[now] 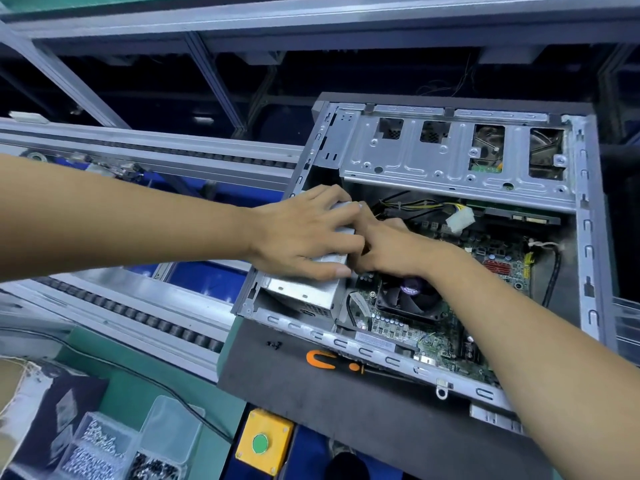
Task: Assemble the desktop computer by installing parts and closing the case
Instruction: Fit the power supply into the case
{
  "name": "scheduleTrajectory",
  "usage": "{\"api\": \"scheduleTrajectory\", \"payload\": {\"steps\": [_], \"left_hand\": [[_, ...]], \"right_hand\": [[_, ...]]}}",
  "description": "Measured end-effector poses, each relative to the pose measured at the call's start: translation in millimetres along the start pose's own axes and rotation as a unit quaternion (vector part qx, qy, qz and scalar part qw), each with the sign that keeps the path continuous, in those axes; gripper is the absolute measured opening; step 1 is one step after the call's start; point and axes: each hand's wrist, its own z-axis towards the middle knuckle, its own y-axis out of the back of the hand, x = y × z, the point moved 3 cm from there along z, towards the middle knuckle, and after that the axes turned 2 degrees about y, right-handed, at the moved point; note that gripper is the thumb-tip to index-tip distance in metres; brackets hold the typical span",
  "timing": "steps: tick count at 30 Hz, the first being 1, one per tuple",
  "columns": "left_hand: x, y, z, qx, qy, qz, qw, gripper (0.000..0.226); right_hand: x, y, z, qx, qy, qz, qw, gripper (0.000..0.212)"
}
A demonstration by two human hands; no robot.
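Behind the work area runs a conveyor (145, 161) with aluminium rails, and a dark foam mat (311, 403) on the table carries the open computer case (588, 237), which lies on its side. Its near metal edge lies just beside an orange screwdriver (323, 360) on the mat, and some small black screws (273, 344) lie near it. The power supply (304, 292), a grey metal box, sits in the left corner of the case, close against the left wall. The left hand (304, 233) lies flat on top of this box with fingers spread and nearly straight. The right hand (388, 247) reaches into the narrow gap between the box and the motherboard (450, 344); its fingers are curled downward, but I cannot tell what they hold. The fan (412, 299) is just under the right wrist. A drive bracket (433, 164) covers the far part of the case. A yellow button box (265, 443) and clear screw trays (104, 452) stand at the near side, well apart from the case.
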Motion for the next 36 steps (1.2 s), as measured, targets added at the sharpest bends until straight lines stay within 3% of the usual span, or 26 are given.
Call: {"api": "scheduleTrajectory", "payload": {"steps": [3,6,8,10,12,14,16,18,22,24,28,36], "left_hand": [[1.4,0.5,-0.7,0.017,0.005,0.026,0.999,0.065],[-0.5,0.2,-2.7,-0.009,0.017,-0.019,1.0,0.063],[-1.0,-1.1,-7.1,-0.057,0.128,-0.126,0.982,0.06],[2.1,-4.5,-21.5,-0.15,0.307,-0.226,0.912,0.072],[4.2,-12.7,-45.4,-0.206,0.45,-0.313,0.811,0.085],[-3.1,-28.7,-67.8,-0.173,0.5,-0.469,0.708,0.097],[-18.8,-45.9,-78.2,-0.141,0.491,-0.586,0.629,0.088],[-29.1,-52.9,-78.0,-0.156,0.485,-0.607,0.61,0.077],[-32.5,-50.8,-75.0,-0.176,0.465,-0.631,0.596,0.097],[-31.6,-52.6,-74.9,-0.166,0.461,-0.644,0.587,0.092],[-32.0,-50.7,-73.1,-0.172,0.457,-0.647,0.586,0.064],[-33.3,-46.1,-75.0,-0.173,0.447,-0.642,0.598,0.064]], "right_hand": [[5.7,1.6,-1.1,0.0,0.005,-0.016,1.0,0.07],[10.1,2.1,-3.9,0.011,0.021,-0.038,0.999,0.054],[11.4,5.9,-4.3,-0.001,0.003,-0.006,1.0,0.058],[18.2,13.8,-6.8,-0.024,-0.001,0.12,0.993,0.062],[32.1,20.8,-11.9,-0.047,0.033,0.246,0.967,0.057],[48.3,23.3,-15.3,-0.087,0.047,0.29,0.952,0.046],[64.2,22.2,-14.0,-0.152,0.035,0.255,0.954,0.032],[74.4,18.6,-8.4,-0.207,-0.018,0.203,0.957,0.026],[91.2,6.5,3.1,-0.311,-0.105,0.071,0.942,0.007],[96.3,0.2,7.2,-0.354,-0.107,-0.001,0.929,0.013],[94.2,-1.9,13.7,-0.358,-0.109,-0.062,0.925,0.017],[95.2,-1.0,13.4,-0.331,-0.109,-0.107,0.931,0.02]]}}
